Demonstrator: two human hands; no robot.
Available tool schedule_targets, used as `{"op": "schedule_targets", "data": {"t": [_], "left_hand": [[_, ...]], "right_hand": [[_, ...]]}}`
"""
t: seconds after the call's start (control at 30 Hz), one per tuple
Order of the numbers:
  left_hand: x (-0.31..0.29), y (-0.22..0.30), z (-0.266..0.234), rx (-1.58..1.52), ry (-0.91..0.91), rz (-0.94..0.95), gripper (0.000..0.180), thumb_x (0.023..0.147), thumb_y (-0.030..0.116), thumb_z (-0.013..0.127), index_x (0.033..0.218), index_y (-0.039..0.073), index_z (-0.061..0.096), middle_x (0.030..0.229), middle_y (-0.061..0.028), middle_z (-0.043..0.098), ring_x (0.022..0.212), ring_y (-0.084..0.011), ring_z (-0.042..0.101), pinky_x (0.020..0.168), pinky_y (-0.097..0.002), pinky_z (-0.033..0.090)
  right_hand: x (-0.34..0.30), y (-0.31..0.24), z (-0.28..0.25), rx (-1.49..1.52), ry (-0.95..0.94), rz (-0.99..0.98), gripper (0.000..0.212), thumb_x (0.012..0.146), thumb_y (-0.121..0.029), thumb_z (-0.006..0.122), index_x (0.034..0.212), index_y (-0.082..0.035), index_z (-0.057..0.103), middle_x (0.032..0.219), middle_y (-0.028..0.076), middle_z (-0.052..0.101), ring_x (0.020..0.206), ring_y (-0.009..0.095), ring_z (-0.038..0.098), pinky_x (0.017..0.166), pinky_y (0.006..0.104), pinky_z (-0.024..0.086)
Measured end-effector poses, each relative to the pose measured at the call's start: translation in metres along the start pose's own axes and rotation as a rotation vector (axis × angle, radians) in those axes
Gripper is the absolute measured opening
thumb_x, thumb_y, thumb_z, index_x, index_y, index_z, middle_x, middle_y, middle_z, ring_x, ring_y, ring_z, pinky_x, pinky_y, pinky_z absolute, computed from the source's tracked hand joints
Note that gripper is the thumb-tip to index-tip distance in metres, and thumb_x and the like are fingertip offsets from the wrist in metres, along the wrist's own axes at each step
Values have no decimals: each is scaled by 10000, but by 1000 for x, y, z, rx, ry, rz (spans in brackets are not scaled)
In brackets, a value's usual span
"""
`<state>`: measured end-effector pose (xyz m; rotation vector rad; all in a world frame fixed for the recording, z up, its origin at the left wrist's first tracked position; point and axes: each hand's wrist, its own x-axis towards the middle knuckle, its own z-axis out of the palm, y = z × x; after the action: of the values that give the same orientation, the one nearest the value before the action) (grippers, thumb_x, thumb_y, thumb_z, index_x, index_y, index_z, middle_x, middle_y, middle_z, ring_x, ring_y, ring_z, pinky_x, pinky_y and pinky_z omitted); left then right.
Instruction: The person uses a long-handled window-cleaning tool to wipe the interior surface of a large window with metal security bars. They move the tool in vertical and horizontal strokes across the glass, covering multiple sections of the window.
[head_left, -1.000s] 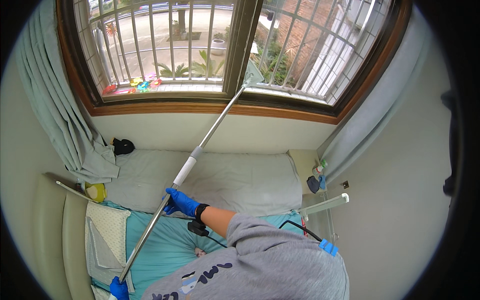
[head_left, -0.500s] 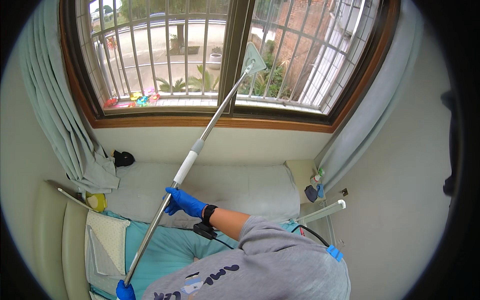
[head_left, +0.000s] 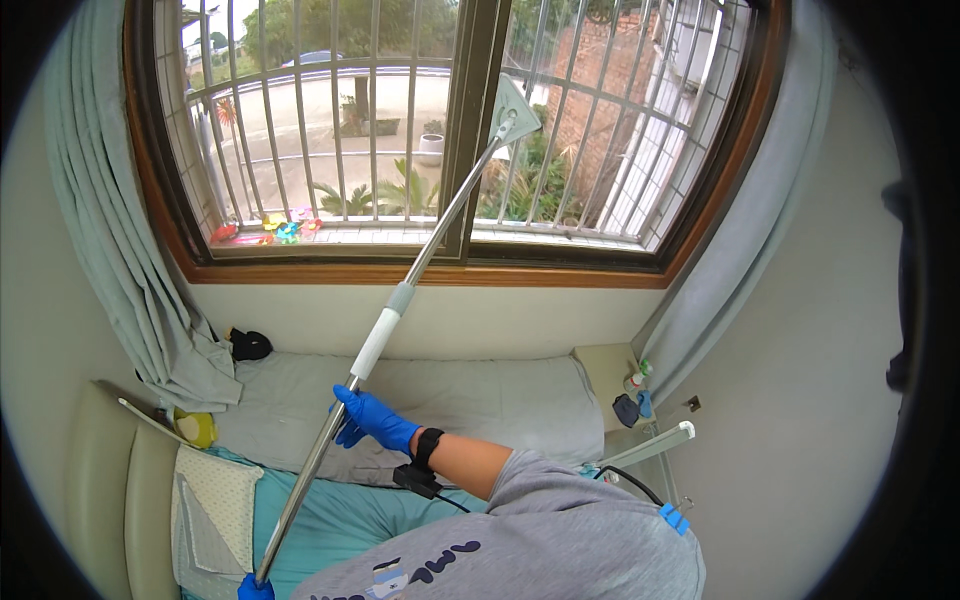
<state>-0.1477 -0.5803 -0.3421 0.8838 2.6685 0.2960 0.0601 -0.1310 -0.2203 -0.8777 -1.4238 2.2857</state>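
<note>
- Long-handled window wiper (head_left: 400,305): metal pole with a pale grip sleeve mid-shaft, running from the lower left of the view up to a triangular pad head (head_left: 515,110) that sits against the glass beside the centre window frame post (head_left: 470,130).
- Risk 1: the head is at the far end of a long lever, so a small twist at the hands could skate the pad off the pane onto the post or knock the frame.
- Risk 2: pushing hard at this shallow angle could flex the pole and make the pad chatter or flip on its joint.
- Risk 3: the person seems to be over the bed (head_left: 330,510), soft footing; a lean toward the window could cost balance.
- Risk 4: the lower pole end swings near the cushion (head_left: 205,500) and headboard; a wide stroke might clip them.
- Right hand (head_left: 372,420): blue glove, fingers wrapped closed around the pole just below the grip sleeve, arm reaching forward and left across the body, a black band at the wrist.
- Left hand (head_left: 253,588): blue glove, only partly in view at the bottom edge, at the pole's lower end; looks closed on it, but the grip can't be told for certain.
- Around: grey curtain (head_left: 110,250) at left, small side shelf (head_left: 610,365) with bottles at right.
</note>
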Motion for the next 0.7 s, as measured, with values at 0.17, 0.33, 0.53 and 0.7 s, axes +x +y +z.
{"op": "schedule_targets", "data": {"t": [0.17,0.33,0.53,0.7], "left_hand": [[7,-46,22,-50,-71,49,319,792,452,544,845,138,549,687,-148,546,607,-351,530,519,-447,403],[10,-110,57,-685,-639,-568,328,799,532,475,726,213,499,558,-29,420,483,-231,421,416,-372,302],[11,-148,74,-1297,-1218,-1115,381,803,599,415,611,271,432,441,67,307,373,-138,326,329,-312,214],[0,-147,77,-1239,-1171,-960,390,802,603,399,582,281,400,436,70,292,365,-139,305,328,-303,192]], "right_hand": [[11,48,-1,-1,-13,123,636,845,-632,418,1029,-34,529,843,140,613,630,234,640,553,342,545],[16,95,-8,61,-25,267,615,851,-627,413,1039,-53,530,856,133,612,643,232,637,560,337,544],[21,124,-18,166,-43,313,532,883,-574,400,1022,-65,471,795,136,600,624,221,636,537,334,546],[16,127,-22,196,-4,310,493,904,-534,391,987,-60,494,779,138,601,617,215,634,549,322,545]]}}
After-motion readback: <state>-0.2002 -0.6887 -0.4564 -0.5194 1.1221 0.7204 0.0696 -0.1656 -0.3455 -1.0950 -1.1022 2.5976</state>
